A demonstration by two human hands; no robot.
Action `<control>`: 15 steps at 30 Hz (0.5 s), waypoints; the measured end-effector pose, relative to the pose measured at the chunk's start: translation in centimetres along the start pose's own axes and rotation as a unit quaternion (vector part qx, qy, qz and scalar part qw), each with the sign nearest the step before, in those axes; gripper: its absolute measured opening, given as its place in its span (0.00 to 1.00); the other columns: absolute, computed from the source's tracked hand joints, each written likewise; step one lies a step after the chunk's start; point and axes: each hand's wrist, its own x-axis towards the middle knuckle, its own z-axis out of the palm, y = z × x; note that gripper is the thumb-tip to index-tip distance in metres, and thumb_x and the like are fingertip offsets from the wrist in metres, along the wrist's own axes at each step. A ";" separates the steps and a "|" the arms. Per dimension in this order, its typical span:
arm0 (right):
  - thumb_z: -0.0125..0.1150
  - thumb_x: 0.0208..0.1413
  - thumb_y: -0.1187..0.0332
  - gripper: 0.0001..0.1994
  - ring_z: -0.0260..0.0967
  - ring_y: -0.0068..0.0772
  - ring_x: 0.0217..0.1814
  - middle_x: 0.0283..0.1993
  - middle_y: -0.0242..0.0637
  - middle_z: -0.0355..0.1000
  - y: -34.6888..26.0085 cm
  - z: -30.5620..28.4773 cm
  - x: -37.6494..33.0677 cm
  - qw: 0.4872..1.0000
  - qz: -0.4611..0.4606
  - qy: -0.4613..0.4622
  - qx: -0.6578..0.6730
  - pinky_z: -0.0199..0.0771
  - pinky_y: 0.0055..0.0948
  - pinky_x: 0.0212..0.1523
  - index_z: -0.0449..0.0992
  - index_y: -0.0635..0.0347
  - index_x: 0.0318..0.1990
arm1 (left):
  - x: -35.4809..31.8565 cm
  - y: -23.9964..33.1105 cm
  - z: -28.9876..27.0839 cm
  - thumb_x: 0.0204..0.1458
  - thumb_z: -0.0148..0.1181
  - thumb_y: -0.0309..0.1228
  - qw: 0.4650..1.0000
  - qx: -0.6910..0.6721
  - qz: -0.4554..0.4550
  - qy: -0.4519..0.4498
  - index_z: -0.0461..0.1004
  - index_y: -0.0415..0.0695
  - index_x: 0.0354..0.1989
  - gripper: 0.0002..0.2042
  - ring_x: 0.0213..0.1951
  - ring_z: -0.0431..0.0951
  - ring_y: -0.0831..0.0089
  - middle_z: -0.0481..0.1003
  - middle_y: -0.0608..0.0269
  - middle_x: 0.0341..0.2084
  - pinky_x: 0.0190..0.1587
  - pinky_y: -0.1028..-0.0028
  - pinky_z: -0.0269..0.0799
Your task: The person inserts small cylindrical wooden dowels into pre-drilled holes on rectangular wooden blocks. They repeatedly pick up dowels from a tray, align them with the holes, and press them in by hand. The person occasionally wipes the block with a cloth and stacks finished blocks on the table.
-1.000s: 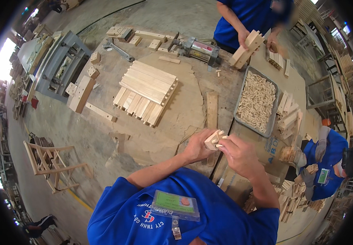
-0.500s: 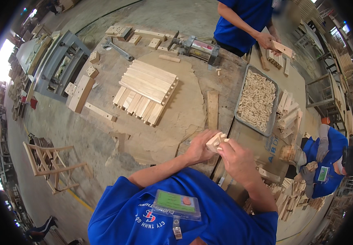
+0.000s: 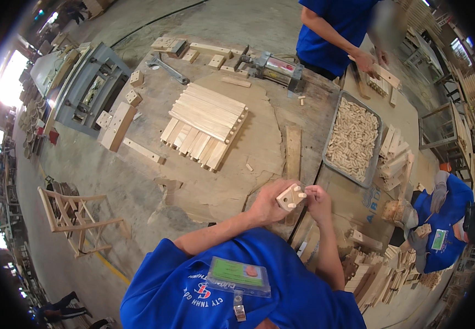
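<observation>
My left hand (image 3: 266, 205) grips a small pale wooden block (image 3: 288, 202) above the table's near edge. Short wooden dowels stick out of the block's end, and a dark hole shows in one face. Just right of it is my right hand (image 3: 319, 205), its fingers curled together close to the dowels; whatever they may pinch is hidden. One loose dowel (image 3: 249, 167) lies on the cardboard sheet (image 3: 262, 140). Farther right, a grey tray (image 3: 379, 143) holds a heap of similar dowels.
Stacked wooden slats (image 3: 207, 112) lie mid-table, with a wrench (image 3: 169, 70) and a clamp cylinder (image 3: 277, 70) behind. A co-worker (image 3: 330, 41) handles a drilled wooden piece (image 3: 385, 75) across the table. Another gloved person (image 3: 445, 211) is at right, near piled wood parts (image 3: 366, 277).
My right hand has drawn back to the right from the block, which is now turned so its holed face shows. A loose dowel now lies on the cardboard. The view has shifted slightly.
</observation>
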 end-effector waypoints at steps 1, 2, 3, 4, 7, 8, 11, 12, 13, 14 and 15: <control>0.65 0.69 0.68 0.08 0.69 0.15 0.30 0.31 0.27 0.77 0.4 0.7 0.6 0.999 -0.018 -0.028 -0.015 0.71 0.23 0.31 0.81 0.62 0.47 | -0.4 0.3 -0.1 0.48 0.74 0.25 1.000 0.001 0.003 -0.002 0.79 0.46 0.57 0.24 0.44 0.83 0.57 0.81 0.56 0.44 0.48 0.63 0.80; 0.66 0.68 0.67 0.08 0.71 0.17 0.31 0.32 0.30 0.79 0.6 1.2 1.4 0.998 -0.024 -0.044 -0.040 0.72 0.25 0.32 0.81 0.62 0.47 | -0.7 0.6 -0.2 0.48 0.74 0.25 1.000 0.002 0.007 -0.003 0.79 0.46 0.57 0.24 0.44 0.82 0.57 0.81 0.56 0.44 0.47 0.64 0.80; 0.67 0.67 0.66 0.09 0.74 0.20 0.32 0.32 0.32 0.80 -0.2 2.3 2.6 0.996 -0.030 -0.061 -0.062 0.74 0.27 0.33 0.81 0.62 0.47 | -1.0 1.3 -0.8 0.51 0.75 0.28 1.000 -0.008 0.009 -0.022 0.78 0.47 0.60 0.25 0.48 0.82 0.51 0.81 0.54 0.45 0.51 0.60 0.79; 0.68 0.66 0.66 0.10 0.76 0.22 0.33 0.33 0.35 0.82 -1.1 3.7 3.7 0.993 -0.036 -0.075 -0.085 0.75 0.29 0.34 0.81 0.62 0.47 | -1.3 1.7 -1.4 0.51 0.75 0.28 0.999 -0.010 0.001 -0.036 0.77 0.47 0.60 0.26 0.49 0.82 0.51 0.81 0.55 0.45 0.51 0.60 0.79; 0.69 0.65 0.65 0.12 0.78 0.30 0.37 0.39 0.38 0.82 -2.5 8.4 7.1 0.963 -0.145 -0.156 -0.165 0.79 0.31 0.41 0.80 0.62 0.48 | -2.6 2.2 -2.8 0.50 0.74 0.28 0.998 0.000 -0.014 -0.055 0.76 0.47 0.61 0.27 0.49 0.83 0.52 0.82 0.55 0.47 0.52 0.59 0.79; 0.70 0.64 0.65 0.12 0.79 0.33 0.37 0.39 0.41 0.82 -3.1 10.2 8.0 0.950 -0.156 -0.183 -0.198 0.79 0.32 0.42 0.80 0.63 0.48 | -2.9 2.0 -3.0 0.50 0.74 0.28 0.999 0.000 -0.009 -0.044 0.77 0.47 0.61 0.27 0.49 0.83 0.52 0.82 0.55 0.47 0.52 0.59 0.79; 0.71 0.61 0.62 0.14 0.80 0.45 0.38 0.39 0.48 0.82 -4.4 15.2 9.3 0.900 -0.207 -0.239 -0.301 0.80 0.39 0.43 0.80 0.63 0.46 | -3.9 1.3 -3.4 0.50 0.73 0.27 1.000 0.009 -0.010 -0.010 0.77 0.47 0.60 0.26 0.50 0.83 0.52 0.82 0.56 0.47 0.53 0.60 0.79; 0.71 0.61 0.61 0.15 0.80 0.50 0.39 0.39 0.49 0.82 -4.3 16.4 9.5 0.881 -0.234 -0.236 -0.338 0.80 0.43 0.43 0.80 0.64 0.45 | -4.2 1.3 -3.5 0.50 0.73 0.27 1.000 0.014 -0.017 -0.003 0.77 0.46 0.60 0.26 0.50 0.83 0.52 0.82 0.56 0.47 0.53 0.60 0.79; 0.71 0.60 0.60 0.16 0.80 0.55 0.40 0.39 0.50 0.82 -4.3 17.3 9.8 0.860 -0.260 -0.230 -0.373 0.80 0.46 0.44 0.80 0.64 0.45 | -4.3 1.2 -3.7 0.50 0.73 0.26 1.000 0.019 -0.024 0.001 0.78 0.46 0.60 0.26 0.50 0.83 0.52 0.82 0.56 0.47 0.53 0.60 0.79; 0.71 0.61 0.60 0.15 0.80 0.53 0.39 0.39 0.49 0.82 -4.3 17.7 10.1 0.859 -0.264 -0.229 -0.374 0.80 0.46 0.43 0.80 0.64 0.45 | -4.3 1.1 -3.8 0.50 0.73 0.26 0.999 0.028 -0.016 0.013 0.78 0.46 0.60 0.25 0.48 0.83 0.55 0.81 0.57 0.45 0.51 0.61 0.79; 0.70 0.62 0.60 0.15 0.81 0.50 0.37 0.39 0.48 0.81 -4.1 17.6 10.3 0.857 -0.265 -0.229 -0.379 0.80 0.45 0.42 0.79 0.64 0.45 | -4.4 0.9 -3.6 0.50 0.73 0.26 0.999 0.032 -0.009 0.027 0.78 0.46 0.60 0.25 0.46 0.83 0.57 0.80 0.58 0.44 0.49 0.63 0.79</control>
